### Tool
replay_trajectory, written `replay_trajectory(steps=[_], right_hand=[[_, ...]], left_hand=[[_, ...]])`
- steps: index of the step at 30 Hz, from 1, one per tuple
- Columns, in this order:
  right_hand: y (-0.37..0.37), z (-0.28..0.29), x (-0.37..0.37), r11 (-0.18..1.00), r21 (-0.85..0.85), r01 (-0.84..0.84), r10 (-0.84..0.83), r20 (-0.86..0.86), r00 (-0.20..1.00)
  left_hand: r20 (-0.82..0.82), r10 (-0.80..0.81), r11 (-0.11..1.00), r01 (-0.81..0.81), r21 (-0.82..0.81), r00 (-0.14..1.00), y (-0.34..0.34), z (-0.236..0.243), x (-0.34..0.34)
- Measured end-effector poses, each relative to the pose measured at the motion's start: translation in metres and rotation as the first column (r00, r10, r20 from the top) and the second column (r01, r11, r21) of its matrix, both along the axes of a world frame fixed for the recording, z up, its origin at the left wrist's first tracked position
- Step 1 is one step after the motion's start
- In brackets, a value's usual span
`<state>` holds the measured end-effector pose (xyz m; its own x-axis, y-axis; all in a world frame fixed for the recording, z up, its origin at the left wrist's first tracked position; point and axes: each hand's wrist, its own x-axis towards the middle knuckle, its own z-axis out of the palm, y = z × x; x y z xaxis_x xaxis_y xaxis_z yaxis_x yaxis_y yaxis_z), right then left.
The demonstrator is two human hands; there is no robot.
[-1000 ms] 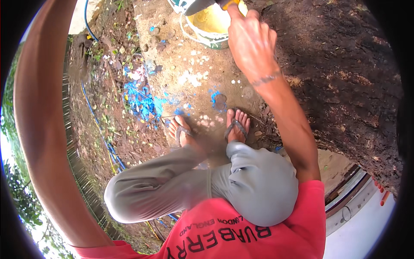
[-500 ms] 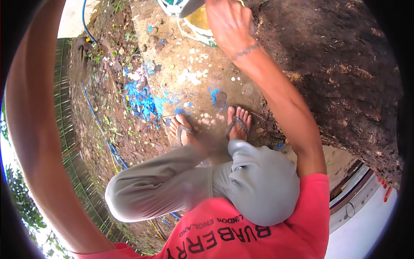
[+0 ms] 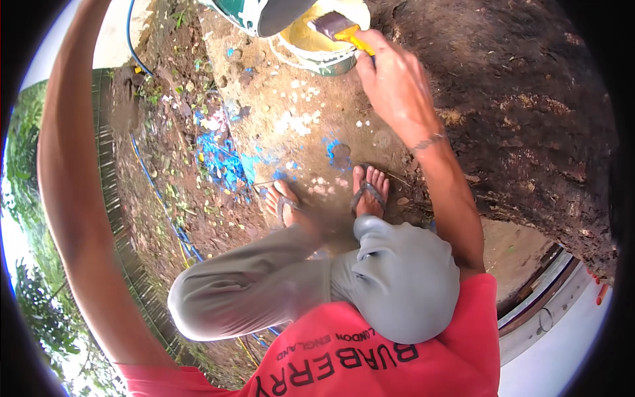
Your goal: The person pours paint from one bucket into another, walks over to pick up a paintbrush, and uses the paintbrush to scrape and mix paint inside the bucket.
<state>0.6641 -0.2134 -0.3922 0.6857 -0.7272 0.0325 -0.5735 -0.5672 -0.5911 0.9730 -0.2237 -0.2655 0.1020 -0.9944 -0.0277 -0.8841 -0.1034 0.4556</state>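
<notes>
Head view: brush [image 3: 345,33] slants, bristles [image 3: 325,25] toward the upper left.

Brush handle [image 3: 353,38] in smooth yellow plastic, shown at twelve o'clock, smooth-walled, paint-streaked bucket [image 3: 338,67] placed there, matt cloth trousers [image 3: 410,284] seen at five, red cloth shirt [image 3: 317,380] at six, rough dark ground [image 3: 529,132] at two

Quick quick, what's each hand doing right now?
Left hand: out of the picture, so its grip can't be told.
Right hand: closed, holding a yellow-handled brush.
</notes>
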Motion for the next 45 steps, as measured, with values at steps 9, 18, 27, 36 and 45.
replay_trajectory(steps=[9,18,27,36,45], right_hand=[[-0.060,0.025,0.059,0.986,0.043,-0.158,0.133,0.358,0.924],[-0.061,-0.043,0.127,0.985,-0.024,-0.174,0.146,0.659,0.738],[-0.069,-0.043,0.111,0.978,-0.006,-0.210,0.196,0.384,0.902],[-0.043,0.010,0.022,0.968,0.196,-0.160,0.156,0.035,0.987],[-0.056,0.006,0.039,0.988,0.014,-0.154,0.139,0.353,0.925]], left_hand=[[-0.417,-0.076,0.969,-0.032,-0.245,0.906,0.041,-0.063,0.023],[-0.441,-0.003,0.972,-0.101,-0.211,0.897,0.056,-0.112,0.039],[-0.454,0.076,0.936,-0.221,-0.275,0.888,0.065,-0.121,0.038],[-0.327,0.044,0.928,-0.160,-0.336,0.944,0.051,-0.110,0.021],[-0.374,-0.111,0.916,-0.051,-0.397,0.921,0.033,-0.096,0.030]])
